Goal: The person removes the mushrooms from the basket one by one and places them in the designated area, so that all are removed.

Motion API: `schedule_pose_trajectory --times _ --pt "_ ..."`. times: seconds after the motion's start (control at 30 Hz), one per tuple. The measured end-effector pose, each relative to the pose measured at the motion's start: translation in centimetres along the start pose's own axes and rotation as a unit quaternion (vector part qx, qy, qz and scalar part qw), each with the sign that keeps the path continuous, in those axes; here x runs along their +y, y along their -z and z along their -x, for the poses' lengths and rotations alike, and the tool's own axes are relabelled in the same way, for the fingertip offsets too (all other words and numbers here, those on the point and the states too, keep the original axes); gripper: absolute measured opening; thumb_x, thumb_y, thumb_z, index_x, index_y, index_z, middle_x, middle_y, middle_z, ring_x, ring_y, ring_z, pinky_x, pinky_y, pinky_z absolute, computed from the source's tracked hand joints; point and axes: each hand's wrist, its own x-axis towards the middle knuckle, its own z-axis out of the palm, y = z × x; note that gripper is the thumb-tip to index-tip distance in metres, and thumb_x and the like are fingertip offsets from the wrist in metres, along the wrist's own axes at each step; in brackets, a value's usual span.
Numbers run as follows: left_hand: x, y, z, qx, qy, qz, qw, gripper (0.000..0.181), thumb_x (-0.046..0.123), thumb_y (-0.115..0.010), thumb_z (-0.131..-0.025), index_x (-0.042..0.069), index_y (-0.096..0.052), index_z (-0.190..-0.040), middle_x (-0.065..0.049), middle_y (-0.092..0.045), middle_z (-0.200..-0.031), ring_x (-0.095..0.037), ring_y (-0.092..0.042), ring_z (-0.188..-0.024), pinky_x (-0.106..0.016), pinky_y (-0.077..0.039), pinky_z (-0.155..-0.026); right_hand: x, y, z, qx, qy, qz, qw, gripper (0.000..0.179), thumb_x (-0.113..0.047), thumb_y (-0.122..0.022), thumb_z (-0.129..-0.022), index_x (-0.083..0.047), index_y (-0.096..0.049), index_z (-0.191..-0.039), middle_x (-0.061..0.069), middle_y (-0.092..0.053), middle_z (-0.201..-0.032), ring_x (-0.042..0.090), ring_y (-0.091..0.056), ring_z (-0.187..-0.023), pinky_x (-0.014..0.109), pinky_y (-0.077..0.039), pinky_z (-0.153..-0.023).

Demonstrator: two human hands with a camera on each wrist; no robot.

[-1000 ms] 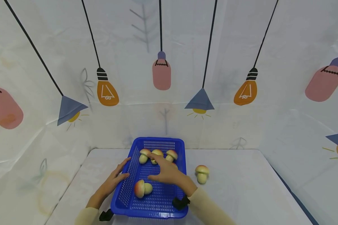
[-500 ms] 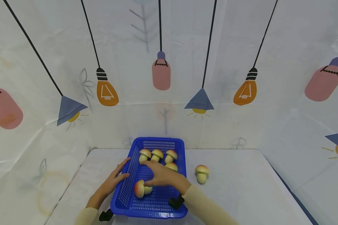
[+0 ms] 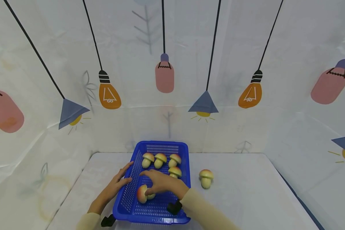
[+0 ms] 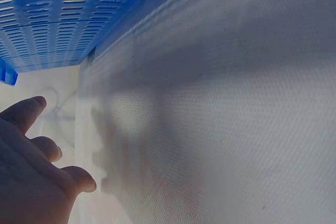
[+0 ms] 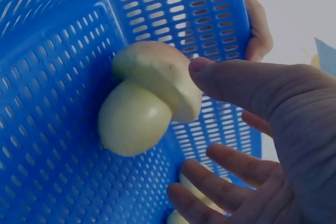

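A blue plastic basket (image 3: 155,219) with slotted sides stands on the white table. Inside it, toward the front left, a toy mushroom (image 3: 141,194) with a reddish-yellow cap lies on its side. Over that mushroom reaches my right hand (image 3: 164,184), fingers spread and thumb apart. In the right wrist view the thumb tip (image 5: 202,69) is right at the cap's edge, while the other fingers extend beyond the mushroom (image 5: 134,119). My left hand (image 3: 115,185) is at the basket's left rim with extended fingers; the left wrist view shows it beside the slotted wall (image 4: 52,30).
Several more mushrooms (image 3: 160,160) lie in the back of the basket. One mushroom (image 3: 206,179) stands on the table (image 3: 241,195) to the right of it. Behind, a white sheet (image 3: 224,134) printed with lamps hangs at the table's back edge.
My right hand has moved from the mushrooms at the back toward the front left, lowering over the lying mushroom. The left hand has stayed at the basket's rim.
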Motion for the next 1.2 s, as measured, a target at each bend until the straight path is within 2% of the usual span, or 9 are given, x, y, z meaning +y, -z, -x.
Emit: schedule_pose_trajectory --times 0.13,0.37,0.57,0.77,0.97,1.2 --pt "0.0 0.0 0.0 0.001 0.001 0.002 1.0 0.066 0.027 -0.052 -0.104 0.027 -0.024 -0.165 -0.026 -0.019 -0.168 -0.06 -0.033 -0.143 -0.059 -0.055 -0.095 -0.1 -0.3 -0.3 -0.006 0.005 -0.01 0.9999 0.069 -0.025 -0.082 -0.089 -0.014 -0.05 -0.15 0.003 -0.056 -0.151 0.017 -0.051 -0.139 0.031 -0.046 -0.11" --pt "-0.1 0.1 -0.1 -0.003 -0.005 0.006 1.0 0.066 0.026 -0.051 -0.105 0.026 -0.024 -0.165 -0.026 -0.019 -0.168 -0.059 -0.035 -0.142 -0.054 -0.058 -0.091 -0.1 -0.9 -0.6 -0.023 0.015 -0.007 0.9996 0.062 -0.026 -0.079 -0.092 -0.018 -0.055 -0.148 0.003 -0.058 -0.148 0.016 -0.053 -0.137 0.032 -0.046 -0.11" --pt "0.0 0.1 -0.1 -0.003 -0.007 0.005 1.0 0.066 0.025 -0.052 -0.105 0.025 -0.024 -0.165 -0.026 -0.02 -0.168 -0.06 -0.032 -0.144 -0.058 -0.055 -0.095 0.3 -1.4 -1.2 -0.023 0.038 -0.014 0.9989 0.058 -0.024 -0.08 -0.091 -0.015 -0.058 -0.145 0.0 -0.061 -0.145 0.013 -0.056 -0.133 0.027 -0.047 -0.108" --pt "0.2 0.0 0.0 -0.003 -0.006 -0.003 1.0 0.066 0.026 -0.052 -0.104 0.024 -0.025 -0.164 -0.027 -0.018 -0.169 -0.06 -0.032 -0.144 -0.062 -0.052 -0.098 0.3 -1.5 -1.2 -0.034 0.035 -0.034 0.9982 0.048 -0.022 -0.078 -0.092 -0.017 -0.065 -0.138 -0.003 -0.068 -0.136 0.007 -0.061 -0.122 0.024 -0.049 -0.101" --pt "0.2 0.0 -0.1 -0.006 -0.011 0.001 0.9999 0.066 0.025 -0.052 -0.104 0.022 -0.024 -0.165 -0.028 -0.018 -0.168 -0.058 -0.039 -0.14 -0.054 -0.056 -0.094 0.3 -1.5 -1.1 -0.043 0.035 -0.034 0.9979 0.036 -0.022 -0.078 -0.092 -0.019 -0.072 -0.128 -0.01 -0.072 -0.123 -0.002 -0.061 -0.103 0.02 -0.05 -0.091" --pt "0.1 0.1 -0.1 -0.01 -0.012 0.008 0.9999 0.066 0.023 -0.051 -0.105 0.023 -0.023 -0.165 -0.026 -0.02 -0.168 -0.054 -0.041 -0.14 -0.041 -0.058 -0.091 0.2 -1.4 -0.8 -0.046 0.019 -0.038 0.998 0.032 -0.024 -0.075 -0.095 -0.02 -0.072 -0.127 -0.01 -0.072 -0.123 0.0 -0.061 -0.106 0.023 -0.051 -0.093"
